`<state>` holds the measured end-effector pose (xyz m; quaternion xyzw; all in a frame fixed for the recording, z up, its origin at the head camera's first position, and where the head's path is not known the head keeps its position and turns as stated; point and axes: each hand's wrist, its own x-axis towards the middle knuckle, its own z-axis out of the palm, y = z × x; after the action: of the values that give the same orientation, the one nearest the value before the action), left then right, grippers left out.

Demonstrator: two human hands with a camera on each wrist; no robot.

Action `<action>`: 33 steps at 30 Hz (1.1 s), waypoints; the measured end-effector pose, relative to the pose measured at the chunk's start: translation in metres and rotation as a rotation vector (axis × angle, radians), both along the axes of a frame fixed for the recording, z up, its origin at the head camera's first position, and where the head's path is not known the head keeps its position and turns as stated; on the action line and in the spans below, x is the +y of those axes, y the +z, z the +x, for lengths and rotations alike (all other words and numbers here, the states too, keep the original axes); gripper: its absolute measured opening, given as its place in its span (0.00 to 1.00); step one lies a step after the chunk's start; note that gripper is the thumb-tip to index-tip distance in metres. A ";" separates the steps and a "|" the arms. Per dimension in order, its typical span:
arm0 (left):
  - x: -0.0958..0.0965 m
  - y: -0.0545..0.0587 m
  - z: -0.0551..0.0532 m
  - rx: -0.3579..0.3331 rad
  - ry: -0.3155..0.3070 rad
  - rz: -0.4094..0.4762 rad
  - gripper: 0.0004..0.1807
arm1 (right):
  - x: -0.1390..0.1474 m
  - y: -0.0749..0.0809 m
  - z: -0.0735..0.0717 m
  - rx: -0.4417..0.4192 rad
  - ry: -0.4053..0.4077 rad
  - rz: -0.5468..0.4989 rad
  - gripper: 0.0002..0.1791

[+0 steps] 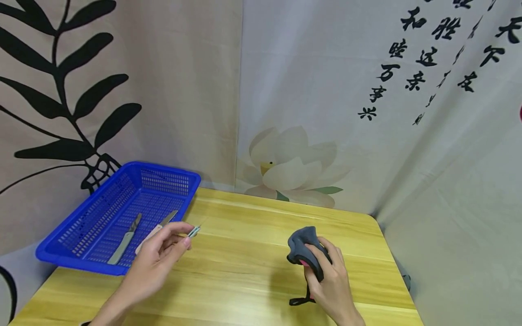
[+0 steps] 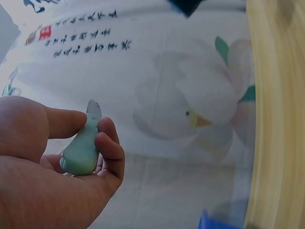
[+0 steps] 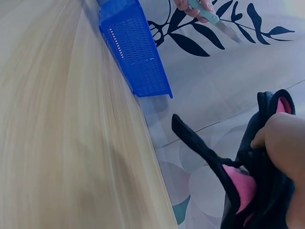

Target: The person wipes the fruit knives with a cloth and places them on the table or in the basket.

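Observation:
My left hand is raised beside the basket's right side and pinches a small knife by its pale green handle. In the left wrist view the short blade points up, away from the palm. In the head view only the knife's end shows past the fingertips. To the right, above the table, my right hand grips a folded grey-blue cloth piece with black edging and a pink inside. A black loop hangs from it.
A blue plastic basket stands at the table's left. Lying in it are a knife with a grey-green handle and a knife with a pale pink handle, partly behind my left hand. The wooden table ends at a printed curtain.

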<state>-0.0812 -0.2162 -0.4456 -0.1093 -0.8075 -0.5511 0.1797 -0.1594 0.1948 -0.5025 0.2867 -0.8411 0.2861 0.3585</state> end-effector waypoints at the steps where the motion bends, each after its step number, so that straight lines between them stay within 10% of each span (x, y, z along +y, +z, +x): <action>1: -0.004 0.001 -0.001 -0.003 0.018 -0.009 0.15 | 0.001 -0.001 0.001 -0.014 -0.003 -0.002 0.33; 33: -0.140 -0.016 -0.026 -0.210 0.348 -0.306 0.23 | 0.126 -0.018 -0.024 -0.496 -0.451 0.232 0.22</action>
<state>-0.1072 -0.3561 -0.4619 0.0633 -0.9023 -0.3918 0.1681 -0.1829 0.3209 -0.5205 0.0544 -0.9716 0.1633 0.1625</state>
